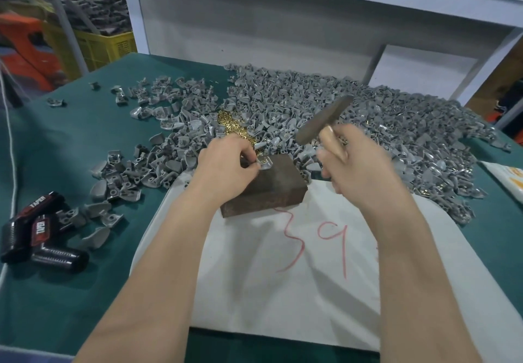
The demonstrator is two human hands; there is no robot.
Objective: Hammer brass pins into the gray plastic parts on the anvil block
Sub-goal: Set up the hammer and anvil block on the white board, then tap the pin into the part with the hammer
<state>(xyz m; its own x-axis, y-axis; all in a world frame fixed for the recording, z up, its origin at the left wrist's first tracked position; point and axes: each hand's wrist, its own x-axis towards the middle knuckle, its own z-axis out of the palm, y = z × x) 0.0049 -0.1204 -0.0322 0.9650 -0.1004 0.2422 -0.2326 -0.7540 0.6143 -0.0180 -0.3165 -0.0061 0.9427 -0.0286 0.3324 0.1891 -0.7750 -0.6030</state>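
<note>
I have the left hand pinching a gray plastic part between thumb and fingertips at the far left corner of the anvil block. A glint of brass, which I take for the pin, sits at the part just beside those fingertips. The right hand is wrapped around the wooden handle of the hammer. Its head is raised and blurred, above and to the right of the block and well apart from the part. To do this strike well, I want the part seated flat on the block's top face, not overhanging the corner. The pin should stand upright in its hole, and the blow should come straight down, short and light, so the pin drives without bending or skidding off. The risk I judge greatest is the left fingers: they lie almost touching the pin, so I would draw them back along the part's edge before the head falls. The loose brass pins and the heap of gray parts lie just beyond the block on the green table cover, within easy reach for the next piece.
</note>
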